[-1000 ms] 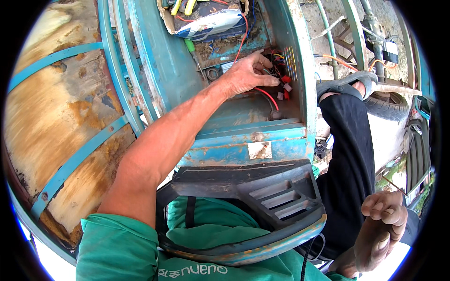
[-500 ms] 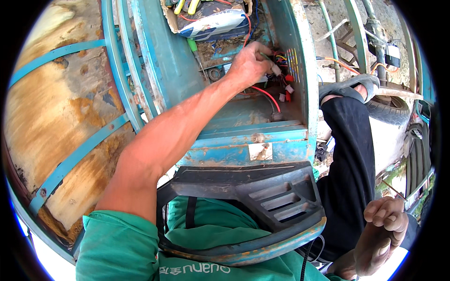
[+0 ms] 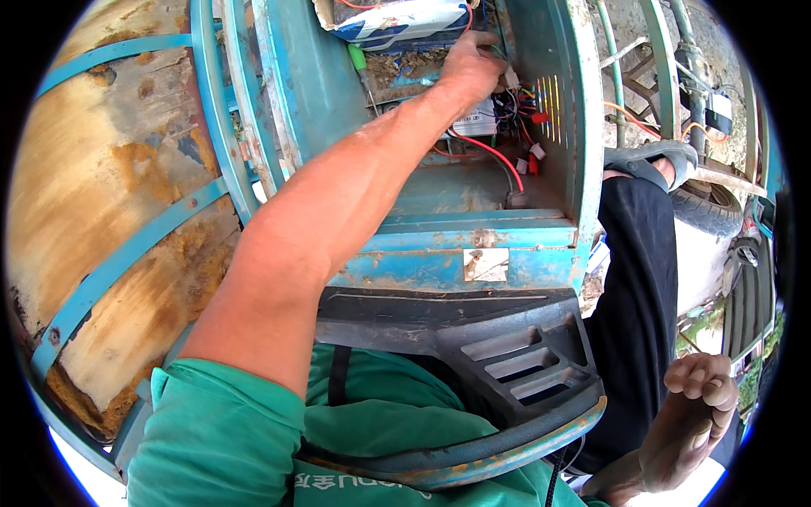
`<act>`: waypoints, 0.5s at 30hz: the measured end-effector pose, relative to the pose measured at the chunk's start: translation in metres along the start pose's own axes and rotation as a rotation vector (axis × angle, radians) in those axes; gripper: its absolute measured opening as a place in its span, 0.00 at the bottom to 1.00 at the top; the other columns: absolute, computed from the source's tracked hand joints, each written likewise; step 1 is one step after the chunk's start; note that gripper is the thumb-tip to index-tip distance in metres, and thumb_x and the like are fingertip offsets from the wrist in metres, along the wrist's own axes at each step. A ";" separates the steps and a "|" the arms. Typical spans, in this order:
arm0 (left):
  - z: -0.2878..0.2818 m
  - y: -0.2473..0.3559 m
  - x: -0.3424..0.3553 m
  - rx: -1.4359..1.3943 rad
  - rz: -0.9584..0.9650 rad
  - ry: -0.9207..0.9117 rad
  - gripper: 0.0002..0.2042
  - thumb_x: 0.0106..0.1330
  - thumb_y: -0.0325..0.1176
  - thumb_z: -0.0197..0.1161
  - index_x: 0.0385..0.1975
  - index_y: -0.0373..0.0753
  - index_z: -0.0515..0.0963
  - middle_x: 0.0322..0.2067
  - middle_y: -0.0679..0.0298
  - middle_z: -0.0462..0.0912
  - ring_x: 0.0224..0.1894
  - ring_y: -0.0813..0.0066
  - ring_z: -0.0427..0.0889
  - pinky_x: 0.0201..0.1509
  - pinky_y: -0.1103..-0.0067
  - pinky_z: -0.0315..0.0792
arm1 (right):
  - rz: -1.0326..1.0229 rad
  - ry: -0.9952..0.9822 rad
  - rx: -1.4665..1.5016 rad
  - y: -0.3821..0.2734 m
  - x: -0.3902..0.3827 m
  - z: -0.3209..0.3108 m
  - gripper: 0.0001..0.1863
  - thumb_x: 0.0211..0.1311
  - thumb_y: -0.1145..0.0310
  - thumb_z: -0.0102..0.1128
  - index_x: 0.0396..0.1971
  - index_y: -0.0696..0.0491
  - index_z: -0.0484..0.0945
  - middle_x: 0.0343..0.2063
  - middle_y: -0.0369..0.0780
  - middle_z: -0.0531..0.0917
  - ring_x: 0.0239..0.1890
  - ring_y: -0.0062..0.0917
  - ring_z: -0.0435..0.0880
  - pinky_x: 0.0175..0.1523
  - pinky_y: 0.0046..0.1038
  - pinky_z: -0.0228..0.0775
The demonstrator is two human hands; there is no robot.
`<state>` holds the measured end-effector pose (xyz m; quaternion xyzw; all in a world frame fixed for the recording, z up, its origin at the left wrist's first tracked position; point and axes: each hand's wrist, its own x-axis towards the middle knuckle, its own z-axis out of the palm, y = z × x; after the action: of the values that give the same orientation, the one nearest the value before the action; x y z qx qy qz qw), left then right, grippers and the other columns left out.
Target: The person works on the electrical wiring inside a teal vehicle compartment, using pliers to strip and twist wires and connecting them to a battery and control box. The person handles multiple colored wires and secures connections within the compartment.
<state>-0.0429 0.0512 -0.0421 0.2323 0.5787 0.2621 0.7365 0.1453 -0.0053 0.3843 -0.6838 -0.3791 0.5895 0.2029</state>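
My left hand (image 3: 475,69) reaches far into a teal metal compartment (image 3: 338,118). Its fingers are closed on thin wires, and a white connector plug (image 3: 511,78) sits right beside the fingertips. Below the hand lies a silver box (image 3: 477,121) with printed writing, partly covered by the forearm. Thin coloured wires and red connectors (image 3: 539,118) crowd the compartment's right wall. A thick red cable (image 3: 498,152) curves down from the box. At the lower right my right hand (image 3: 688,422), dark and dirty-looking, is raised with loosely curled fingers and thumb apart, nothing visible in it.
A green-handled screwdriver (image 3: 358,59) leans at the compartment's left. Behind it stands a worn carton (image 3: 405,27). A black plastic frame with slots (image 3: 519,367) is close to my body. My sandalled foot (image 3: 650,160) rests on the right, near a tyre (image 3: 710,209).
My left hand has moved farther into the compartment with the white connector, uncovering more of the silver box. The whole view has shifted slightly. My right hand stays about where it was.
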 end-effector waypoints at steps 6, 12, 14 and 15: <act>-0.004 0.003 -0.005 -0.068 -0.099 0.018 0.24 0.65 0.22 0.58 0.60 0.28 0.62 0.40 0.53 0.81 0.37 0.65 0.84 0.39 0.73 0.81 | 0.001 0.019 -0.001 0.003 0.002 0.006 0.18 0.66 0.53 0.57 0.47 0.51 0.73 0.37 0.36 0.68 0.43 0.25 0.69 0.48 0.27 0.62; -0.002 -0.002 -0.002 -0.178 -0.187 0.025 0.22 0.66 0.22 0.57 0.59 0.31 0.63 0.40 0.54 0.80 0.37 0.66 0.83 0.41 0.71 0.81 | 0.007 0.015 0.011 0.007 0.002 0.010 0.18 0.66 0.54 0.57 0.47 0.51 0.74 0.38 0.37 0.69 0.44 0.25 0.70 0.49 0.26 0.63; 0.000 -0.004 -0.001 -0.235 -0.212 0.054 0.20 0.64 0.20 0.57 0.56 0.30 0.65 0.38 0.54 0.80 0.35 0.66 0.84 0.38 0.72 0.82 | 0.010 0.007 -0.001 0.008 0.003 0.010 0.18 0.66 0.54 0.57 0.47 0.51 0.74 0.38 0.37 0.69 0.44 0.25 0.70 0.49 0.26 0.63; 0.000 -0.006 0.000 -0.268 -0.217 0.074 0.19 0.63 0.20 0.57 0.55 0.29 0.66 0.36 0.54 0.80 0.32 0.66 0.84 0.34 0.72 0.83 | 0.014 0.015 0.001 0.008 0.003 0.010 0.18 0.66 0.54 0.57 0.46 0.51 0.74 0.38 0.37 0.70 0.44 0.25 0.70 0.49 0.26 0.63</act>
<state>-0.0424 0.0467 -0.0456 0.0583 0.5870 0.2644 0.7630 0.1381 -0.0097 0.3747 -0.6907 -0.3727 0.5859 0.2019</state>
